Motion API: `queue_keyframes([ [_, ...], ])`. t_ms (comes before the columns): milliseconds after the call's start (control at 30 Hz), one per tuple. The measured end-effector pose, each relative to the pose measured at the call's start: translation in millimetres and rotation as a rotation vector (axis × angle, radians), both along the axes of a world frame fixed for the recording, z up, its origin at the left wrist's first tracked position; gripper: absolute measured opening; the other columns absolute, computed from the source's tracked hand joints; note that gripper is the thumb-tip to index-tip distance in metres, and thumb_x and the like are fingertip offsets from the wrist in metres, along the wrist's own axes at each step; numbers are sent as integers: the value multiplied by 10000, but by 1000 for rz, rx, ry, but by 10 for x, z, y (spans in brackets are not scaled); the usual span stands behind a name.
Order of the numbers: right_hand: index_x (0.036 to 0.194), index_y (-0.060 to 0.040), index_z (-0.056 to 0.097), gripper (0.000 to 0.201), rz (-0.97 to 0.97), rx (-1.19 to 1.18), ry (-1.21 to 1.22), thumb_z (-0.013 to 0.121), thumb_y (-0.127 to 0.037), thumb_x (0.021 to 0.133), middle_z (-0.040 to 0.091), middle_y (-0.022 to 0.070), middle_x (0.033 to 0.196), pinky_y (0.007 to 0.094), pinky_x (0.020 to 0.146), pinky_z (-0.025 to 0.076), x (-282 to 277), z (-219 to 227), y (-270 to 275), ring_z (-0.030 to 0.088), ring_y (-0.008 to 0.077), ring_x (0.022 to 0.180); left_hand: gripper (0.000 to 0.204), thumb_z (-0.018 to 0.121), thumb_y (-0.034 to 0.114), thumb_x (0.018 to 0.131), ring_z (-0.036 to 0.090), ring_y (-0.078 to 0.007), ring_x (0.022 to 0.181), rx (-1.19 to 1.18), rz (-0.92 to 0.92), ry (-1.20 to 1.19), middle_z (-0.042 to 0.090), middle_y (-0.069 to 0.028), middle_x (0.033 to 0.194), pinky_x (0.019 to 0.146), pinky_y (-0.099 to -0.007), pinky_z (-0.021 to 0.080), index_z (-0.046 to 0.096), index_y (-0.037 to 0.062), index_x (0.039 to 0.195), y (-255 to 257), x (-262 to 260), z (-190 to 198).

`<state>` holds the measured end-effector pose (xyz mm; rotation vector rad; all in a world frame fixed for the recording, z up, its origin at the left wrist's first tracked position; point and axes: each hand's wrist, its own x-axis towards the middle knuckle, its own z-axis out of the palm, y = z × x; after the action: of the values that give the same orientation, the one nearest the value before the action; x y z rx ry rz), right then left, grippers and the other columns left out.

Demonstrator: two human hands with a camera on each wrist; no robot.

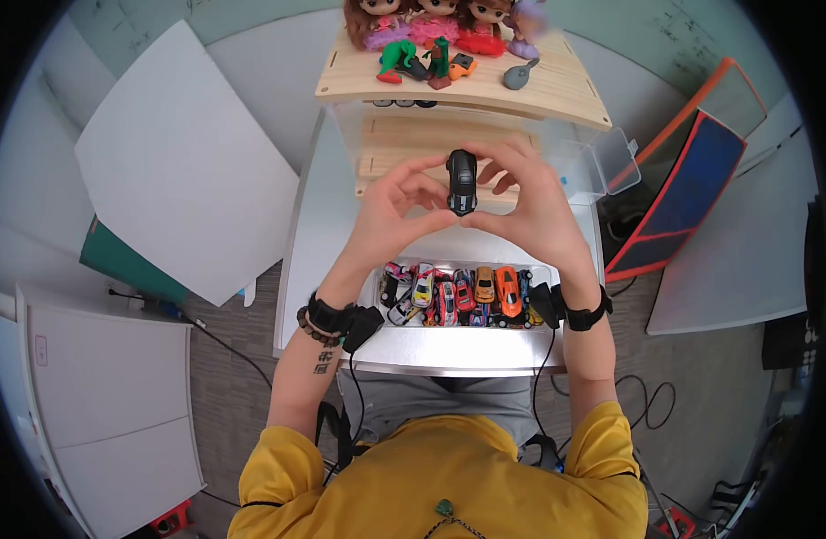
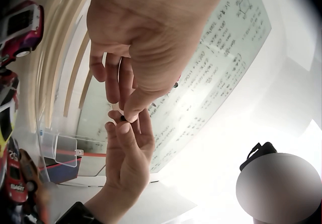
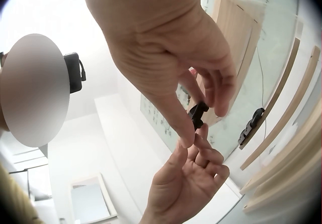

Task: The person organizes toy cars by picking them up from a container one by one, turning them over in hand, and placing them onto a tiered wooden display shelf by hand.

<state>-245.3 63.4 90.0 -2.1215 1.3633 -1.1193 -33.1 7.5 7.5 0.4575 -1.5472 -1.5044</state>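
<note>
A small black toy car (image 1: 462, 182) is held up in front of the wooden shelf, its roof facing the head camera. My left hand (image 1: 402, 211) pinches it from the left between thumb and forefinger. From the other side, my right hand (image 1: 531, 196) grips it the same way, thumbs meeting near its lower end. In the right wrist view the car (image 3: 197, 114) shows edge-on between the fingers; the left wrist view leaves it mostly hidden behind them. Below the hands lies a metal tray (image 1: 546, 269) full of colourful toy cars, among them an orange one (image 1: 508, 292).
Dolls (image 1: 435, 22) and small figures, including a grey one (image 1: 519, 75), stand on the upper wooden shelf (image 1: 359, 81). Dark toy cars (image 3: 250, 128) sit on a lower level. An open clear plastic box (image 1: 621, 162) is at the right. Cables hang from both wrist cameras.
</note>
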Motion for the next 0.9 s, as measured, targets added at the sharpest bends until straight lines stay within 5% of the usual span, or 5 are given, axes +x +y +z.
queue_keyframes([
  [767,1448,-111,592,816,93,112,-28,867,-6,687,716,44,948,318,805,533,13,-28,-14,682,171,868,776,875,-74,756,674,-145,939,-65,5,7,696,-48,962,948,-345,530,538,-16,1453,3,13,28],
  [900,1467,-114,576,836,110,126,-25,867,-14,690,719,44,968,321,812,533,16,-46,-14,680,174,879,744,887,-7,783,684,-116,911,-89,6,28,715,-23,924,879,-324,544,559,49,1449,7,4,23],
])
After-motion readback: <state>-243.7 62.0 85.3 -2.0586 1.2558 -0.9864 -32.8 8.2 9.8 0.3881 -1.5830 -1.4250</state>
